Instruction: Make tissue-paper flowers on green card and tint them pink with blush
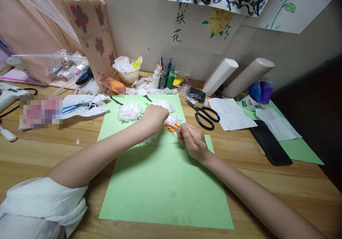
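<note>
My right hand (192,141) is closed around a thin wooden stick (199,142), its tip beside a small orange shape (171,127). My left hand (155,118) reaches across the upper green sheet (112,125), closed and knuckles up, over the white ruffled flowers; its fingertips and anything in them are hidden. One white flower (130,111) lies left of that hand, another (163,105) lies just above it, and a smaller one (175,120) touches the orange shape. Dark strips (116,100) mark the sheet's top edge. A second green sheet (165,185) lies nearer me.
Black-handled scissors (204,116) lie right of the flowers. Small paint bottles (163,77) and a cup of tissue (128,69) stand at the back. White paper (231,113) and a black phone-like object (271,142) lie right; a glue gun (12,95) is far left.
</note>
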`<state>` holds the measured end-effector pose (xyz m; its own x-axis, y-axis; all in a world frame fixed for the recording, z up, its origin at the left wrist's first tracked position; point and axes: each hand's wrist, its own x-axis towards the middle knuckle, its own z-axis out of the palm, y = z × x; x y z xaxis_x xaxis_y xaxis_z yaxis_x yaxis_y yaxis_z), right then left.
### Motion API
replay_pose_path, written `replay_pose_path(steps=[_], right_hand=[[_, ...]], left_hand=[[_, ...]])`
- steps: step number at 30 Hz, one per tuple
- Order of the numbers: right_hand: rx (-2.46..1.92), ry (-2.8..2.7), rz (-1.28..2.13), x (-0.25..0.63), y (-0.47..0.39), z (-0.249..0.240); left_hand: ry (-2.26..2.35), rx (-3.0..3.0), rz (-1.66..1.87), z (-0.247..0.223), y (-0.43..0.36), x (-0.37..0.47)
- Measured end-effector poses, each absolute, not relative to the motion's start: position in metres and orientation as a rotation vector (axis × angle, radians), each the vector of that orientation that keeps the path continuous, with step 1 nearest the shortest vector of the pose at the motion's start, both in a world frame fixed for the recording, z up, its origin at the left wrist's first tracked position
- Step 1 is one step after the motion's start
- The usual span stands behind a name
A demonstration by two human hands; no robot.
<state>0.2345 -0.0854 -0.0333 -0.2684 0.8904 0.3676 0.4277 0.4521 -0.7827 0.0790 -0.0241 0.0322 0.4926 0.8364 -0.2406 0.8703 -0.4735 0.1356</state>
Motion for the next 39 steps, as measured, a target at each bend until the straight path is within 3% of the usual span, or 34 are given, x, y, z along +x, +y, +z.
replay_pose_path(steps=[4,7,11,20,26,31,39], right_hand=[[-1.112,-1.675,0.910,0.247,-0.086,-0.041],[-1.118,-1.383,1.185,0.253,-0.079,-0.044],[-1.031,-1.233,1.291,0.257,-0.071,-0.045],[-1.005,-1.181,1.295,0.260,-0.073,-0.049],[-0.993,-1.154,1.265,0.261,-0.072,-0.049],[-0.978,-1.137,1.185,0.262,-0.073,-0.049],[-1.000,-1.449,1.089,0.258,-0.087,-0.048]], left_hand=[[1.424,2.546,-0.231,0.033,-0.014,0.069],[1.571,2.496,-0.063,0.040,-0.002,0.057],[1.641,2.600,0.137,0.040,0.005,0.052],[1.388,2.990,0.133,0.024,0.002,0.066],[1.282,2.721,0.309,0.048,0.001,0.058],[0.935,2.260,0.057,0.062,-0.016,0.062],[1.287,2.408,-0.025,0.028,-0.014,0.072]])
